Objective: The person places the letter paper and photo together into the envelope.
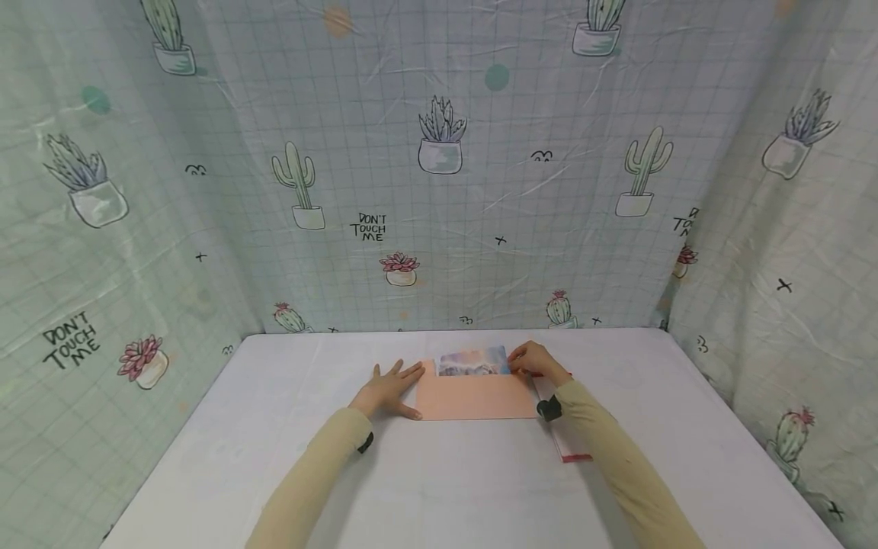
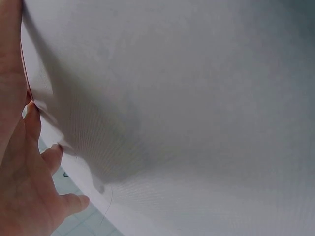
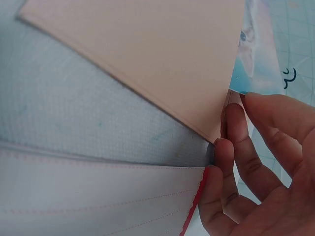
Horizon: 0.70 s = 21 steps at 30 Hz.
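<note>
Printed card (image 1: 473,361) sits just below the frame's centre, its visible part longest from left to right, its lower part hidden behind the front panel of a peach folder (image 1: 476,398)

Nearest, two tan sleeves (image 1: 620,465) enter at the bottom of the frame. At lower right, a white pad with red trim (image 1: 565,438) lies partly under the right forearm, its near end angled towards the bottom edge

Beyond it, the folder stretches across the centre, its long axis matching the card's. It could be an envelope or a folded sheet; the card is the only content that shows, a peach strip standing behind its left end

The left hand (image 1: 387,390) rests flat on the counter (image 1: 288,427), fingers spread wide, gripping nothing, tips touching the folder's left edge. The right hand (image 1: 540,361) is nearer the card, which lies directly left of its fingers; these are curled nearly together and appear to pinch the card's right edge, beside the folder's corner

Farthest, a cactus-print backdrop (image 1: 466,206) fills the upper frame
</note>
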Available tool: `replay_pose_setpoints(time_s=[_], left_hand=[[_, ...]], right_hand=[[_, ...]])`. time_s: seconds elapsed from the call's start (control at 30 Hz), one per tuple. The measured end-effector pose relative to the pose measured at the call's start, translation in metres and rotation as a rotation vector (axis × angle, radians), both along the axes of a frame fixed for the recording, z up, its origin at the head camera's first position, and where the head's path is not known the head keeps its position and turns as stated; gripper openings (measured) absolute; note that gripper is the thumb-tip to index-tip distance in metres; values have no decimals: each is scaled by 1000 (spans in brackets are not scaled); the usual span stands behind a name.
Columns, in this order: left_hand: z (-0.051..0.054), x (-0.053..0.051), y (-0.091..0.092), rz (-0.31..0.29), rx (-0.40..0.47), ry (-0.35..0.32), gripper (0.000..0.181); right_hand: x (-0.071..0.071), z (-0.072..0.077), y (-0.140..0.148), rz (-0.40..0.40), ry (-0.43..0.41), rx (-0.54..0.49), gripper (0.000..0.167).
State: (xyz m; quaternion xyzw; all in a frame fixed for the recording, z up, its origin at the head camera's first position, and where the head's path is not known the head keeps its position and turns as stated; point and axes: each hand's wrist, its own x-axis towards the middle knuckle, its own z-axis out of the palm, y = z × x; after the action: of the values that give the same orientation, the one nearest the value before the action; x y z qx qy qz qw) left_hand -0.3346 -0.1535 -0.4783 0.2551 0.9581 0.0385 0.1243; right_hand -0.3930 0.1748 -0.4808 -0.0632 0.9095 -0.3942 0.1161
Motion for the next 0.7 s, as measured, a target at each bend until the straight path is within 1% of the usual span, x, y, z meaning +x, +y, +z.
replay_pose_setpoints(time_s=[0.1,0.2,0.4,0.53,0.6,0.7], left_hand=[[0,-1,0,3,-1,-6,96],[1,-1,0,15,-2,-17,96],[4,3,1,8,-4,-26,96],[5,3,1,17,-1,-24,96],[3,1,1,32,-4,-40,97],[-5,-6,0,51,14,-62,102]], right_hand=[[0,2,-1,-3,-46,10,16],[0,3,-1,11,-52,25,16],[3,4,-1,41,-17,94,19],[5,5,-2,43,24,96,19],[6,5,-2,44,48,101,19],[8,6,-2,52,85,115,18]])
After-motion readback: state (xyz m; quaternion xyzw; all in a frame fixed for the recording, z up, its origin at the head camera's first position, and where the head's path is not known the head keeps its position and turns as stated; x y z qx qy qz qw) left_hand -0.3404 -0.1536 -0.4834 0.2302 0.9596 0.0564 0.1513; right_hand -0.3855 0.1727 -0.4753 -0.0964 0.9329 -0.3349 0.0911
